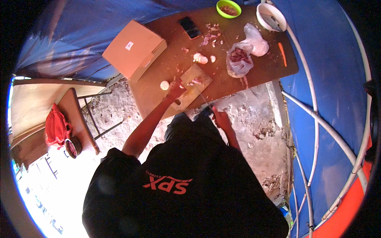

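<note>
Small pale pieces (196, 81) are lying on the wooden board (189, 95), whose firm surface is probably sparing the table (272, 68) from the blade. The right hand (222, 119) is gripping the knife (206, 100) by its handle, tip pointing toward the board. Apart from it, the left hand (176, 89) is resting over the board's left side, perhaps steadying it; whether its fingers are pinching anything, I cannot tell. A pale bulb (164, 85) is sitting just beside, seemingly for easy reach. Farther out, a plastic bag (235, 72) is holding dark-red bits together.
</note>
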The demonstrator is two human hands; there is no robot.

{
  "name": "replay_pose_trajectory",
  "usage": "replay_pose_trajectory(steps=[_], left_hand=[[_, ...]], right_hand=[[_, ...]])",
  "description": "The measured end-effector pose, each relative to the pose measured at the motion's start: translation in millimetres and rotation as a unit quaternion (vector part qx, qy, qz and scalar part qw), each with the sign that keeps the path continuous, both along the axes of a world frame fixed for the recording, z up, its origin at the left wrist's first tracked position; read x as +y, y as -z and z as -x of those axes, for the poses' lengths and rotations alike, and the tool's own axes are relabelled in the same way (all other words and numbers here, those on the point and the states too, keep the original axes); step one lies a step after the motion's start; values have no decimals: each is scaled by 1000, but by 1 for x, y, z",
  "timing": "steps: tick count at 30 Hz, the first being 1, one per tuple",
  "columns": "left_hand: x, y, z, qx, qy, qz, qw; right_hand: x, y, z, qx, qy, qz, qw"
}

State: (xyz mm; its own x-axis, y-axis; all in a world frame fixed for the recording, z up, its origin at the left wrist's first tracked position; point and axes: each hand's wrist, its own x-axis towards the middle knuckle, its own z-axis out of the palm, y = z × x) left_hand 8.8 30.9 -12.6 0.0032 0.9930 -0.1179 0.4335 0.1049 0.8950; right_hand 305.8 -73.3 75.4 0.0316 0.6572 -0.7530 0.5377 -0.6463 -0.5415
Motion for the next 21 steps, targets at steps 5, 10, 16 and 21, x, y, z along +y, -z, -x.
replay_pose_trajectory(steps=[5,10,16,21], left_hand=[[-26,12,-4,53,86,32,994],[-16,1,-7,45,91,31,994],[-14,-5,-3,147,-15,29,989],[-19,0,12,-138,-83,202,966]], right_hand=[[-8,1,18,13,0,-49,999],[-26,-4,33,27,15,-104,994],[-35,8,34,20,14,-95,995],[-46,25,30,3,-20,-158,987]])
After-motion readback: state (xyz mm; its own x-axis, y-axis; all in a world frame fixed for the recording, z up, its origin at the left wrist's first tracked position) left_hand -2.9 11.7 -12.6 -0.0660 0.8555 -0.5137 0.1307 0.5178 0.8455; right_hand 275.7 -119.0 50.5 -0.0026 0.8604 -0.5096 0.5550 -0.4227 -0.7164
